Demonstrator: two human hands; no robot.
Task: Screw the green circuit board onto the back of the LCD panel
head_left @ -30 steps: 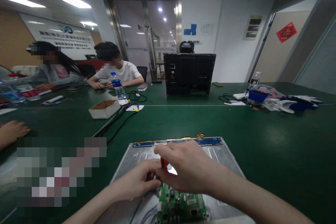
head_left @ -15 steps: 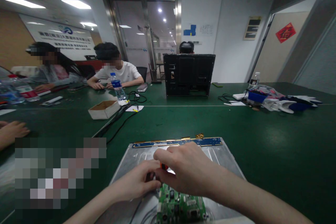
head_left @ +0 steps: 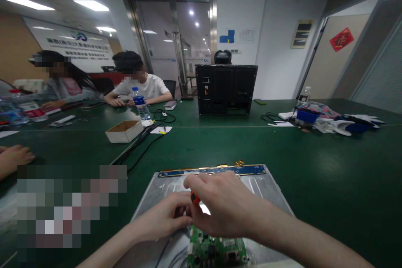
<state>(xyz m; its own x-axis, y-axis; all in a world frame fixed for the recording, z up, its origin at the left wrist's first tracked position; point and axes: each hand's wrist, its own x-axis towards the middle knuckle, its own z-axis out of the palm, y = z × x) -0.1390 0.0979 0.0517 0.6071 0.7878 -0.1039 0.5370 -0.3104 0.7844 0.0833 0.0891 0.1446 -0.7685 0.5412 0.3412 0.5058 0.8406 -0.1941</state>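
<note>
My right hand [head_left: 224,203] is closed around a screwdriver [head_left: 195,197]; only a bit of its red-and-black handle shows between thumb and fingers, and its shaft is hidden. Beside it, touching the right fingers, my left hand [head_left: 168,215] has its thumb and fingers curled in a pinch. What that pinch holds, if anything, is out of sight. Both hands are over a silver metal panel [head_left: 150,201] lying on the table. Below them a green circuit board [head_left: 216,249] sits on the panel, partly covered by my right hand. A narrow blue circuit strip [head_left: 251,170] runs along the panel's far edge.
On the green table [head_left: 329,167] stand an open cardboard box [head_left: 125,134], a water bottle [head_left: 141,104] and black cables [head_left: 143,148]. A black monitor casing [head_left: 226,90] stands at the back. Bags and gloves [head_left: 333,121] lie right. Another person's hand [head_left: 15,157] rests at left.
My right hand has turned slightly at the wrist, and the screwdriver handle has shifted a little with it. My left hand stays almost in place.
</note>
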